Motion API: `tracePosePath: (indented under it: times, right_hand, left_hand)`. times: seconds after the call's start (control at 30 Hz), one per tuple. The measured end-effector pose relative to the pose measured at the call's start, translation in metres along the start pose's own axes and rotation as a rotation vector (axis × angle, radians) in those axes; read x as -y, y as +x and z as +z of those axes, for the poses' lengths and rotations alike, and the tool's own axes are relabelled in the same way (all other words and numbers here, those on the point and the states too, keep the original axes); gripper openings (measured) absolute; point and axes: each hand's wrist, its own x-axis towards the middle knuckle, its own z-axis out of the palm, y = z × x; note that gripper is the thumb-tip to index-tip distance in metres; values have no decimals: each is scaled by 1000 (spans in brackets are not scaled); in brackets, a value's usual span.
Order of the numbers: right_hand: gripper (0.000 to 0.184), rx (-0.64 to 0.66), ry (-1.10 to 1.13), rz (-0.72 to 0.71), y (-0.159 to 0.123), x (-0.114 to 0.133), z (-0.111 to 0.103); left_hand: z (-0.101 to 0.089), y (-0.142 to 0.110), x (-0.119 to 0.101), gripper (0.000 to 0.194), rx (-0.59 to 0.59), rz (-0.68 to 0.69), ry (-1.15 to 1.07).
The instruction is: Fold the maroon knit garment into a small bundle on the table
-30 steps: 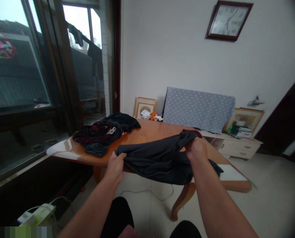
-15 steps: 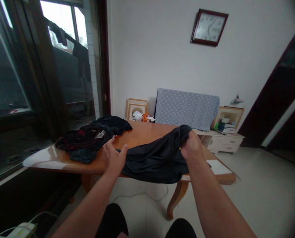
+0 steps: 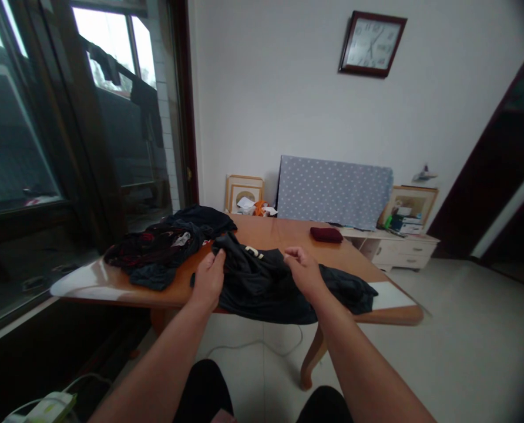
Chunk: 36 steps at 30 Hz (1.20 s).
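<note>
Moved since the earlier frame: the right hand (image 3: 304,271) has let go of the black garment (image 3: 262,288), which now lies lower and spread on the near edge of the table, white lettering showing at its top. That hand hovers just above the cloth, fingertips pinched together, empty. The left hand (image 3: 209,281) is clenched on a fold of the garment.

Also uncovered: one folded dark red cloth (image 3: 326,235), lying apart on the wooden table (image 3: 271,234), beyond the right hand.

Further items, near to far: black trousers on the person's knees (image 3: 202,390); white charger (image 3: 50,408) on the floor, low left; white cable (image 3: 257,345) on the tiled floor under the table; heap of dark clothes (image 3: 151,249) on the table, just left of the garment; polka-dot blue board (image 3: 332,191) and framed pictures (image 3: 243,194) behind the table; white drawer cabinet (image 3: 398,252); wall clock (image 3: 371,44).
</note>
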Motion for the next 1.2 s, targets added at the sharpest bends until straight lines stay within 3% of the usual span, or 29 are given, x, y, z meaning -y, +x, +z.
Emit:
tracePosePath:
  times: [0.13,0.27,0.47,0.6,0.67,0.77,0.83,0.93,1.03,1.2]
  right_hand:
    - [31,179,-319,49,-13,-55,-7]
    - [29,276,-531,65,-26,-88,-7]
    - [12,262,-575,63,-26,-96,-11]
    - [11,239,-538,84,-28,-93,-9]
    - [9,235,-496,78,-29,-92,-7]
    - [7,207,-404,42,-31,-90,-7]
    - [7,186,-358,20,-33,-87,-11]
    - [6,195,-337,5,-38,-76,-20]
    - [6,223,-398,-27,-45,-62,-33]
    - [8,285,-559,-58,-60,-49,-52]
  left_hand:
    - [-35,12,14,50,-141,-155,47]
    - [-69,27,33,45,-257,-256,-8]
    - [-108,37,45,32,-457,-199,62]
    - [-106,20,40,27,-488,-47,219]
    - [-97,7,37,25,-386,110,407]
    - [-77,-13,33,26,-24,321,709]
    - [-66,-22,33,30,193,373,849]
    - [-59,-21,38,19,277,377,988]
    - [-62,-1,42,15,143,307,901]
    - [-78,45,36,19,-301,78,429]
